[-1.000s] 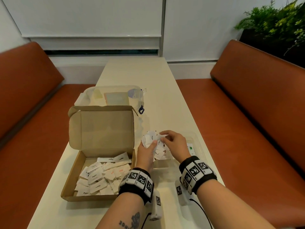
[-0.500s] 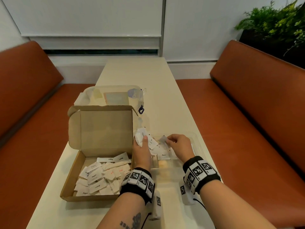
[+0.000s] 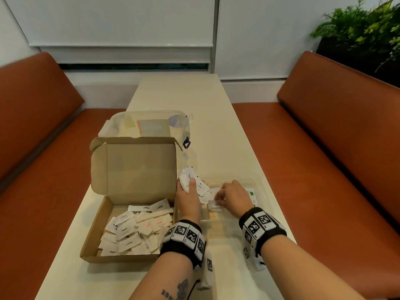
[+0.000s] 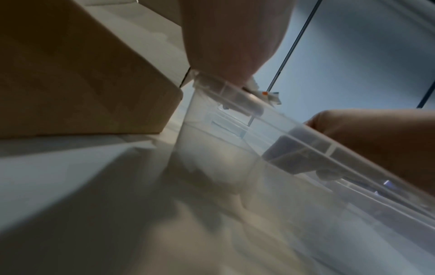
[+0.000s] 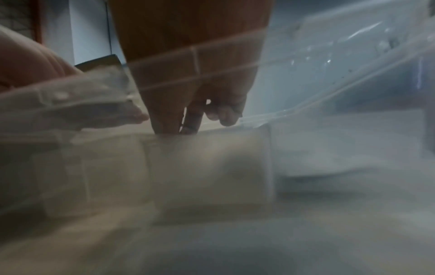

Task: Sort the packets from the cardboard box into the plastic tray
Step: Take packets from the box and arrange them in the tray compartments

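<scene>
An open cardboard box on the left holds several white packets. Right beside it stands the clear plastic tray, divided into compartments. My left hand grips a bunch of white packets over the tray's left end. My right hand reaches down into the tray, and its fingertips pinch a single white packet low in a compartment. In the left wrist view the tray's rim runs between both hands.
A clear lidded container sits behind the box's raised lid. The cream table stretches away between two orange benches. A packet with a green mark lies in the tray's right part.
Both hands have sunk from above the tray to its level. The right hand has left the bunch and gone down into a compartment with one packet.
</scene>
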Motion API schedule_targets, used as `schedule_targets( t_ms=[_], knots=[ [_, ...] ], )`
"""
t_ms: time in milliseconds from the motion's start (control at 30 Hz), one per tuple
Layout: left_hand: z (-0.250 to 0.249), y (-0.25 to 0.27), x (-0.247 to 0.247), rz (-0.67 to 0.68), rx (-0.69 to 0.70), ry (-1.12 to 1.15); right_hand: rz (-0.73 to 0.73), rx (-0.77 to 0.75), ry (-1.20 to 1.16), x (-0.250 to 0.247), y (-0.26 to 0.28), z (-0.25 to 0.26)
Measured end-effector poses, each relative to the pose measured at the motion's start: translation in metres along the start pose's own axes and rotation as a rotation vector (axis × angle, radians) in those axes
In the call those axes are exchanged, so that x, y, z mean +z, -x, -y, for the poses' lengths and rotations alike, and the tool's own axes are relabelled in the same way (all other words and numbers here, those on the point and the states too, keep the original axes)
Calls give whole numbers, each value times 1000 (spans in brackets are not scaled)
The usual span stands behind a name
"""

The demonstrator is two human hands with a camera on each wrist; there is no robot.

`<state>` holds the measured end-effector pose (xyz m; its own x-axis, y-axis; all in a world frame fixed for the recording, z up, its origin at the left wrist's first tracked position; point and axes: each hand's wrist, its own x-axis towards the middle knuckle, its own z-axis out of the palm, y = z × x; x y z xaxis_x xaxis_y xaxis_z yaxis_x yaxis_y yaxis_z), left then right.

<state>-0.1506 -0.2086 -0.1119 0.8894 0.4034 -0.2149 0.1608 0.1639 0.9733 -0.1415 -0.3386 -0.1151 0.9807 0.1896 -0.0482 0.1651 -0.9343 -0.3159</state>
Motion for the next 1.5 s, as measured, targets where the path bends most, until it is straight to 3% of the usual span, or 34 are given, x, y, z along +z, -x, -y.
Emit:
schedule_targets(
  t_ms=[200,400,933,1000,1200,1500],
  knots=[
    [0,0,0,-2,13,0,-51,-2,-44,3,3,1],
    [0,1,0,-9,10,12,18,-19,55,4,9,4],
    [2,-1,-1,2,27,-17,-19,-13,22,7,4,4],
    [2,-1,-2,3,26,-20,-49,34,-78,7,3,4],
    [1,0,-2,41,50,-76,-329,137,-532,-10,-3,15],
    [-5,5,-5,147,102,-136,-278,145,-795,-17,-13,33]
  ],
)
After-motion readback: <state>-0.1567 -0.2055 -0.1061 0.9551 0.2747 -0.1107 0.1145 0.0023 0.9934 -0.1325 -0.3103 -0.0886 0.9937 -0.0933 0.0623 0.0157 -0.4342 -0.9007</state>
